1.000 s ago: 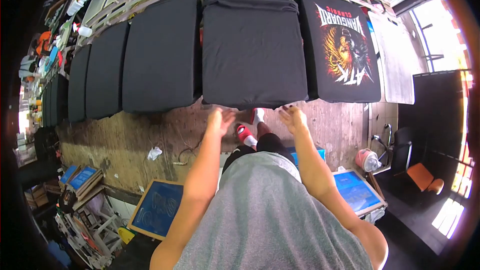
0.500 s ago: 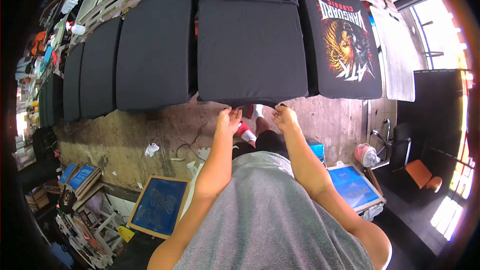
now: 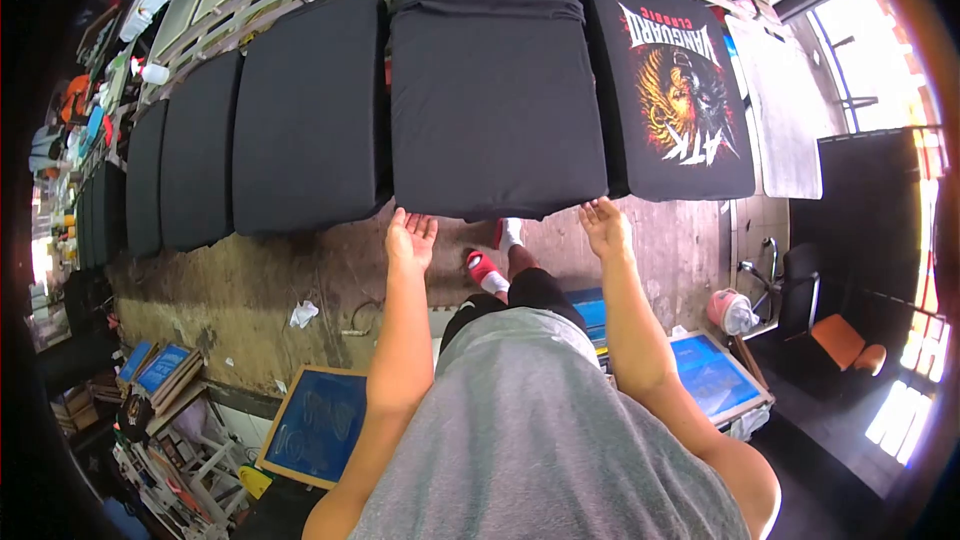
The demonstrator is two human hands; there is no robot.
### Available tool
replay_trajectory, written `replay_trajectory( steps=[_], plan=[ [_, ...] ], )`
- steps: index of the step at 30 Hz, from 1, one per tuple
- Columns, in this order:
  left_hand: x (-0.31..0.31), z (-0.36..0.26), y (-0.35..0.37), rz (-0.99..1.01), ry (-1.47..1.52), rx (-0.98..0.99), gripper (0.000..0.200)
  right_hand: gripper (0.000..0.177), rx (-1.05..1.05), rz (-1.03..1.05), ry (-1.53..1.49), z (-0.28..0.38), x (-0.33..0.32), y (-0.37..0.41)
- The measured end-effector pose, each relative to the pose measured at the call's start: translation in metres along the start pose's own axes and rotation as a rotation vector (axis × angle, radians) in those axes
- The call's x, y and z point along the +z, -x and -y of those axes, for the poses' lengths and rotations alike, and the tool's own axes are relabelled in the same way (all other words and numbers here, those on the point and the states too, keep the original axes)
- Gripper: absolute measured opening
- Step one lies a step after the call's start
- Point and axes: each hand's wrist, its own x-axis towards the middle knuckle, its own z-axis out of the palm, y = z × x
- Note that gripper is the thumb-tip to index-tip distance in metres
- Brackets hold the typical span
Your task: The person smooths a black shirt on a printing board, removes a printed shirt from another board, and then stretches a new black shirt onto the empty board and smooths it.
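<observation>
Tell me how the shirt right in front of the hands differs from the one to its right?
The plain shirt is bare black; the printed shirt carries a red, gold and white design with lettering. The left hand and right hand, both open, are at the plain shirt's near corners; the printed shirt lies beyond the right hand. Both shirts are black and laid flat in one row.

Before you, the black shirt (image 3: 495, 100) lies flat, unprinted and smoothly stretched, its near edge curling downward and a bunched fold across its far end, sitting just left of the printed shirt (image 3: 680, 90), their sides almost touching.
</observation>
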Motion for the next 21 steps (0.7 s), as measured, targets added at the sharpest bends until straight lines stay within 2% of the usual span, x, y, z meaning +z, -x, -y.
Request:
replay_trajectory(
  steps=[2,4,10,13,18,20,21],
  plan=[
    [-0.002,0.004,-0.002,-0.012,0.077,-0.001,0.036,0.007,0.014,-0.015,-0.039,-0.002,0.0,0.001],
    [-0.004,0.005,0.003,0.033,0.091,0.004,0.03,0.009,0.044,-0.04,-0.132,-0.004,0.005,0.004],
    [-0.009,0.008,-0.005,0.078,0.177,0.001,0.021,0.018,0.01,0.021,-0.052,-0.005,0.005,0.006],
    [-0.011,0.01,-0.012,-0.009,0.123,0.008,0.019,0.018,0.023,-0.008,-0.074,-0.005,0.001,0.0],
    [0.001,0.011,-0.011,-0.101,-0.084,0.134,0.016,0.018,0.037,-0.036,-0.072,-0.003,-0.001,-0.004],
    [0.003,0.015,-0.004,-0.069,-0.128,0.126,0.016,0.015,0.024,-0.062,0.077,-0.008,0.004,0.007],
    [0.003,0.017,0.001,-0.044,-0.17,0.119,0.016,0.028,0.038,0.008,0.218,-0.011,0.004,0.011]
  ],
)
